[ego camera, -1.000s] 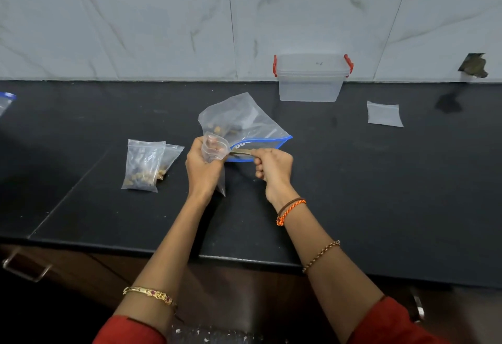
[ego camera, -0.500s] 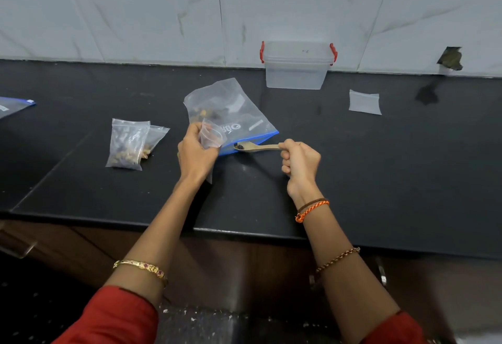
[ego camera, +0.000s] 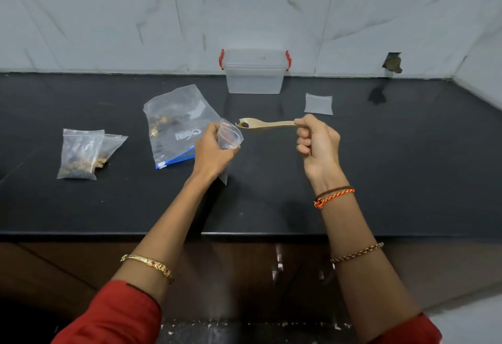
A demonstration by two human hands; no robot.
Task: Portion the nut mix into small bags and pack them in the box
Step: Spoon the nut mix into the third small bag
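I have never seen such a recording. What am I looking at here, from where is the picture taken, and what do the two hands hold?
There is no machine here. A person wears a camera on the head, so you look forward and down at their own two arms over a black counter. The left hand holds a small clear bag with its mouth open. The right hand grips a wooden spoon carrying a few nuts, close to that bag. On the counter lie a large zip bag of nut mix, two filled small bags, one empty small bag and a clear box with red clips by the wall.
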